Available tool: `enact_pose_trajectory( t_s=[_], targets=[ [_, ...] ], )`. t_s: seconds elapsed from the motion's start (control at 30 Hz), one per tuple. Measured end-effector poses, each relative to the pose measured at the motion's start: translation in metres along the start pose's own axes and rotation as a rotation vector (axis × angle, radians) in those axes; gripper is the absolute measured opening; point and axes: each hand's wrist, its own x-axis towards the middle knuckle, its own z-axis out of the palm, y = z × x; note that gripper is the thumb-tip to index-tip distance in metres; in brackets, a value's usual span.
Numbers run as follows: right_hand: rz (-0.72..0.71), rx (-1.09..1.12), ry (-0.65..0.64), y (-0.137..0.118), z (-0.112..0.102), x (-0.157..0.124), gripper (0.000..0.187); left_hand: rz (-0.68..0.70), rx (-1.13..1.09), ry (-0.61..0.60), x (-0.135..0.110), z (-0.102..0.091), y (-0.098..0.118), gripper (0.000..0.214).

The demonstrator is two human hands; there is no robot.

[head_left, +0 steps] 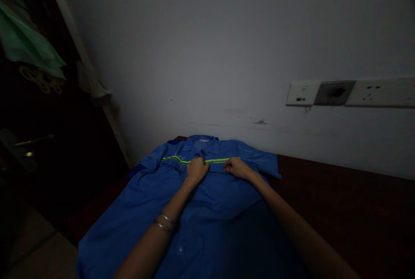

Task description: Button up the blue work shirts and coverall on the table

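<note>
A blue work shirt with a yellow-green stripe across the chest lies spread on a dark brown table, collar toward the wall. My left hand rests on the chest near the placket, fingers curled down onto the cloth. My right hand lies just to its right, fingers also bent and pressing or pinching the fabric under the stripe. Two thin bangles sit on my left wrist.
A pale wall stands right behind the table, with a strip of sockets and switches at the right. A dark doorway or shelf area lies to the left with a green cloth hanging there. Floor tiles show at the lower left.
</note>
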Motion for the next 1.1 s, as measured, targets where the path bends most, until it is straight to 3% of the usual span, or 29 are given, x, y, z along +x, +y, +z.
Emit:
enact_pose_trajectory(
  t_s=[0.17,0.27,0.37,0.67,0.87,1.1],
  targets=[
    [0.02,0.065,-0.038,0.003,-0.002,0.005,0.02,0.025,-0.018,0.17,0.002,0.008,-0.001,0.028],
    [0.021,0.129,-0.036,0.005,-0.001,0.008,0.019,0.134,-0.026,0.313,0.001,0.008,-0.003,0.033],
    [0.037,0.188,-0.02,0.007,0.002,0.01,0.016,0.245,-0.015,0.375,-0.001,0.007,0.0,0.032],
    [0.069,0.155,0.015,-0.001,0.007,0.008,0.014,0.493,-0.033,0.336,-0.007,0.008,0.008,0.014],
    [0.104,0.13,0.056,-0.004,0.011,0.009,0.015,0.723,-0.199,0.05,-0.008,0.015,0.01,0.017],
    [0.269,0.365,0.1,-0.003,0.005,0.012,0.022,0.754,-0.236,0.091,-0.007,0.013,0.009,0.019]
  ],
)
